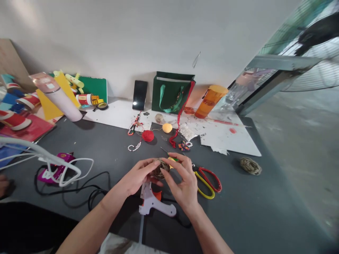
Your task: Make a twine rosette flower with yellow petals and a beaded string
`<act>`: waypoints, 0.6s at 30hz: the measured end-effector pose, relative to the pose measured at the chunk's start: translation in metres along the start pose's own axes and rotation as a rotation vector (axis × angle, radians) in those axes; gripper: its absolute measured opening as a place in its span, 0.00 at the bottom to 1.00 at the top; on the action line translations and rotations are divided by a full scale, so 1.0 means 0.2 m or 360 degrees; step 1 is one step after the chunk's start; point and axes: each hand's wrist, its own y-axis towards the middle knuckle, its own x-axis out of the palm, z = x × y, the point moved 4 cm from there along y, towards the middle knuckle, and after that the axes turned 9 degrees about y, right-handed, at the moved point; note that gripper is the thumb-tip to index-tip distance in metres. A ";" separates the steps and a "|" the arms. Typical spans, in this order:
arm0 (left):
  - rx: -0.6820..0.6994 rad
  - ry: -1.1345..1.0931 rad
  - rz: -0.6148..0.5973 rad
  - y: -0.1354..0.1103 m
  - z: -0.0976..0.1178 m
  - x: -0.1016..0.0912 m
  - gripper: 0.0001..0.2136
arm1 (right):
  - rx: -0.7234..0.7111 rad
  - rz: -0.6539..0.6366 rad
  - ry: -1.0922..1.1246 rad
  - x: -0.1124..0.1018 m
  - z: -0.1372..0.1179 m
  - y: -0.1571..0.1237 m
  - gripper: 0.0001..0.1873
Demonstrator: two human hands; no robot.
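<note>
Between my hands is a small brown coiled cord piece (pixel 158 172), round and rosette-like. My left hand (pixel 140 174) grips its left side, thumb on top. The fingers of my right hand (pixel 182 180) close on its right edge. Just below lies a white hot glue gun (pixel 156 204) with a glue stick (pixel 141 227) poking out of its back. Scissors (pixel 209 183) with one red and one yellow handle lie beside my right hand. Behind those fingers, a yellow-handled tool (pixel 171 161) is mostly hidden. A similar brown coil (pixel 250 165) rests farther right.
Beyond my hands lie a red yarn ball (pixel 147 135), a yellow one (pixel 167 127) and beads (pixel 134 146). A phone (pixel 140 95), green gift bag (pixel 169 93) and orange bottle (pixel 210 101) stand by the wall. Cables (pixel 97 192) and a pink tumbler (pixel 62 100) are left.
</note>
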 end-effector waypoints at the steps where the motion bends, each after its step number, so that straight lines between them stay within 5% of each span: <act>1: -0.0003 0.0000 -0.0010 0.00 0.00 0.00 0.17 | -0.0028 0.0002 -0.0021 0.00 0.00 0.00 0.13; 18: -0.0010 0.0026 -0.0063 -0.01 0.01 0.01 0.12 | -0.0193 -0.0044 -0.0029 -0.01 -0.01 0.02 0.11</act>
